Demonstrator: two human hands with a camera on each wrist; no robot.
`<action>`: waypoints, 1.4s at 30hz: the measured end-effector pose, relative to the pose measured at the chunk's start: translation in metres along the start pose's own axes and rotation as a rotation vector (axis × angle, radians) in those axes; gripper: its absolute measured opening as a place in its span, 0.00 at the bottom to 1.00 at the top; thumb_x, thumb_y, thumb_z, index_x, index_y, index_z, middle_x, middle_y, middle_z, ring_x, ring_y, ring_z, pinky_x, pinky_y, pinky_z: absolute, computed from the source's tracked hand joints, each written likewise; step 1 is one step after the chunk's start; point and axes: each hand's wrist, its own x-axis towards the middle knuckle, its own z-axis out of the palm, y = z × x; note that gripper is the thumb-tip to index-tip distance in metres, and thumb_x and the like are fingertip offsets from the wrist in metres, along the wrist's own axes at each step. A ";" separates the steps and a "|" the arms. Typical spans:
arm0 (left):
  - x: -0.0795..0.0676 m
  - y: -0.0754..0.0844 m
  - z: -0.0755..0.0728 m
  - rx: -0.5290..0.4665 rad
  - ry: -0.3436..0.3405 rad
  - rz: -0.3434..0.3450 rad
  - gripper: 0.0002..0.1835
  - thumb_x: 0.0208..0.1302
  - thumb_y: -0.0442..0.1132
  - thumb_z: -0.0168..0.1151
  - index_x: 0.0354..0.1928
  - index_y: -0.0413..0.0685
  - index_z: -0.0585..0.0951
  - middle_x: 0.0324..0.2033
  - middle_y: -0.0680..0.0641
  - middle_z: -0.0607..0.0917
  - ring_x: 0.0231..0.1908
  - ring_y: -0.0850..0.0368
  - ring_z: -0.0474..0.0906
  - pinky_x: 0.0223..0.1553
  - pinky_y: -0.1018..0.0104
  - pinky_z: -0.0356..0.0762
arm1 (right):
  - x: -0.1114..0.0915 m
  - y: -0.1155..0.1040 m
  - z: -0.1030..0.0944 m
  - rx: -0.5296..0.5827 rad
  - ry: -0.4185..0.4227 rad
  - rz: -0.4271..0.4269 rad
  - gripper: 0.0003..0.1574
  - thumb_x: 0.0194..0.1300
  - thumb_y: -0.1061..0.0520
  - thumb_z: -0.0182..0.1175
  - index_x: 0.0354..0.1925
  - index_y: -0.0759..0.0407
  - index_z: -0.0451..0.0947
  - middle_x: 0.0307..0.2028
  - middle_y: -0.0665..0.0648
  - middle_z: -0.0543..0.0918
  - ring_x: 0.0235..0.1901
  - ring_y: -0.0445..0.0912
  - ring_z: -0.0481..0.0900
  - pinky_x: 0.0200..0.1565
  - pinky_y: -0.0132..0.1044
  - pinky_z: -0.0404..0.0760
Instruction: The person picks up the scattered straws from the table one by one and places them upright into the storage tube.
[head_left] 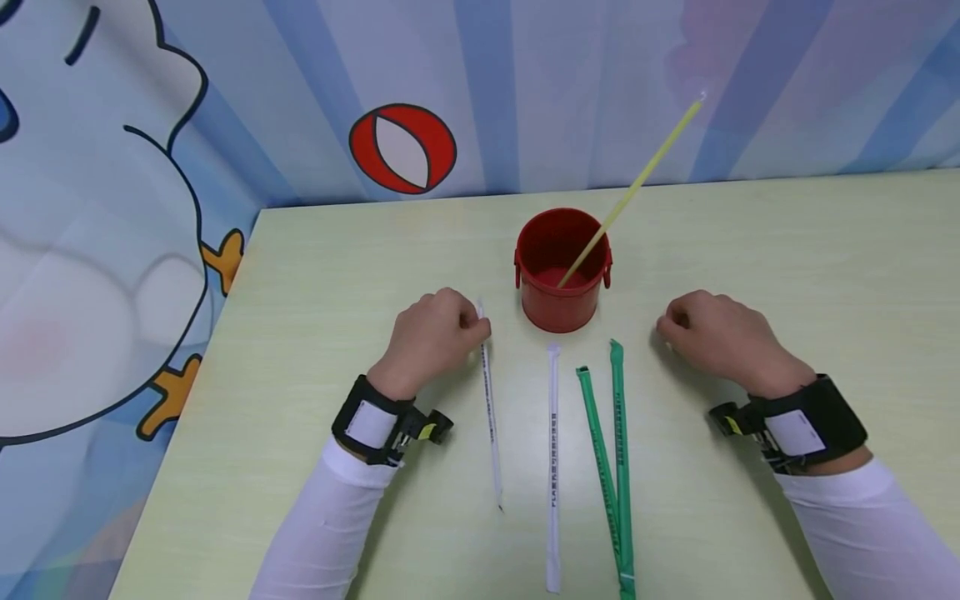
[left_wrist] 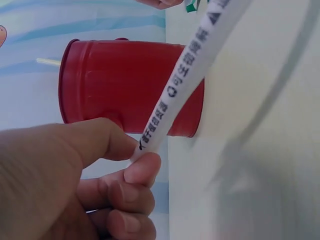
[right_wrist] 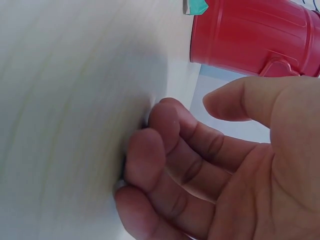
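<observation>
Head view: red bucket [head_left: 558, 312] sits near the surface's [head_left: 360, 258] back edge, yellow straw [head_left: 630, 194] leaning in it. Left hand [head_left: 435, 336] has a white straw [head_left: 491, 408], on the bucket's left-edge side; another white straw [head_left: 553, 467] and two green straws [head_left: 622, 450] lie farther from that back edge. Left wrist view: fingers [left_wrist: 143, 170] clamped on the straw's end. Right wrist view: right hand [right_wrist: 240, 180] loosely curled, thumb [right_wrist: 235, 100] apart.

White wrappers [left_wrist: 181, 91] carry black lettering — other wrappers [head_left: 621, 433] are green, the bucket [head_left: 558, 310] red, the straw [head_left: 639, 183] yellow.
</observation>
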 end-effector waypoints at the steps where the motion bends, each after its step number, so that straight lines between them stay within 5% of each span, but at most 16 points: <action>1: 0.000 -0.001 -0.001 -0.007 0.013 0.001 0.19 0.59 0.43 0.54 0.10 0.49 0.73 0.09 0.53 0.65 0.14 0.57 0.65 0.15 0.67 0.55 | 0.000 0.000 0.000 0.001 0.000 0.000 0.20 0.65 0.53 0.47 0.38 0.67 0.80 0.20 0.54 0.73 0.20 0.47 0.68 0.22 0.39 0.64; 10: 0.002 0.001 -0.012 -0.039 0.062 0.018 0.17 0.59 0.42 0.54 0.12 0.49 0.75 0.10 0.52 0.65 0.15 0.56 0.66 0.16 0.67 0.56 | -0.001 0.000 0.001 0.004 -0.001 -0.003 0.20 0.65 0.53 0.48 0.38 0.67 0.80 0.20 0.54 0.73 0.20 0.47 0.68 0.22 0.39 0.65; 42: 0.005 0.009 -0.046 -0.122 0.431 0.026 0.15 0.63 0.46 0.51 0.26 0.47 0.81 0.17 0.49 0.74 0.22 0.55 0.69 0.21 0.62 0.65 | -0.001 0.001 0.001 0.008 0.012 -0.008 0.19 0.64 0.52 0.48 0.35 0.64 0.80 0.18 0.53 0.72 0.19 0.46 0.68 0.21 0.39 0.64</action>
